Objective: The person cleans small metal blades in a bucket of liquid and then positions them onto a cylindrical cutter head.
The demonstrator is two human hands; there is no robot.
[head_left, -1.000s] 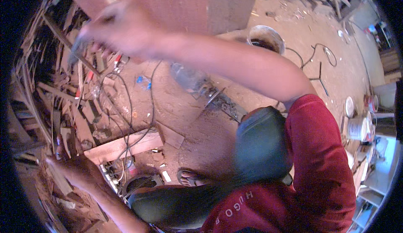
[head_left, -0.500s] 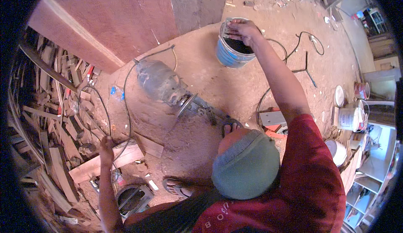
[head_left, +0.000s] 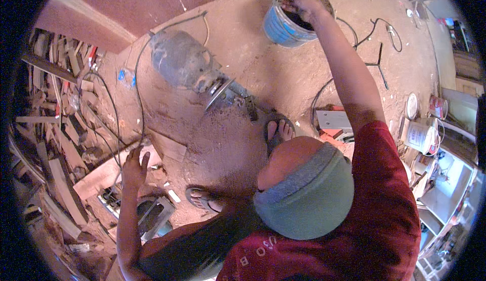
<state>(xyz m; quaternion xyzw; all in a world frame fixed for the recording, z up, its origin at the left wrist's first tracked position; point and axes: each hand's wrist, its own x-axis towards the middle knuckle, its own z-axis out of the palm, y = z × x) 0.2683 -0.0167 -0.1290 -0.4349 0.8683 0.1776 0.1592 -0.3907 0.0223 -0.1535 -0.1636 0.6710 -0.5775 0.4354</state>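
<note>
"Over the bucket, what is the right hand doing?"

"It is bending across the near rim area, its fingers curling downward. I cannot tell whether they are gripping the rim or a thin piece beside it."

"And the left hand?"

"It is hanging well apart from the bucket, to its left and nearer the wearer, above a pale plank. Its fingers are spreading loosely and holding nothing."

"How far along is the work looking?"

"Early, I am judging. One hand is meeting the bucket, and that is all that is seeming done; no lifting, tipping or emptying is showing. How much is remaining, I cannot tell."

"How is the bucket itself looking?"

"It is standing upright on the dirt floor. Blue is covering much of its side, with paler bands running around it. Dark stuff is lying inside, but the hand is hiding part, so I am not naming it."

"What is lying nearby?"

"Left of the bucket, a grey machine is lying apart from it, and scrap wood is spreading farther left."
</note>
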